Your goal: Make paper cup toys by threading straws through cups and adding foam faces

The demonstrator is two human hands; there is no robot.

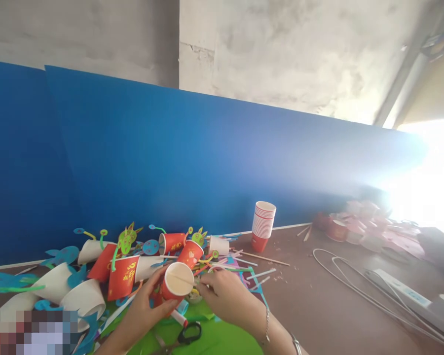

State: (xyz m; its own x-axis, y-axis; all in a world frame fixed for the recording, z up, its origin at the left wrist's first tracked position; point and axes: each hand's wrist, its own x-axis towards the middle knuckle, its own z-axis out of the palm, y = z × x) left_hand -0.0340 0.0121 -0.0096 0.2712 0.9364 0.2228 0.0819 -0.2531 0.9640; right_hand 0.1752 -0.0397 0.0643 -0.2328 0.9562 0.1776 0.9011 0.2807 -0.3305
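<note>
A blue partition (207,158) spans the rear of the brown surface (303,286), with a pale strip (290,226) along its foot. Above the partition stands a mottled grey wall (288,54), with a crack (197,48) near a vertical edge and a darker section to the left. At the far right, a bright area (436,182) is overexposed; glare washes out the adjacent partition.

Left fingers (153,286) hold a red paper cup (177,287).
</note>
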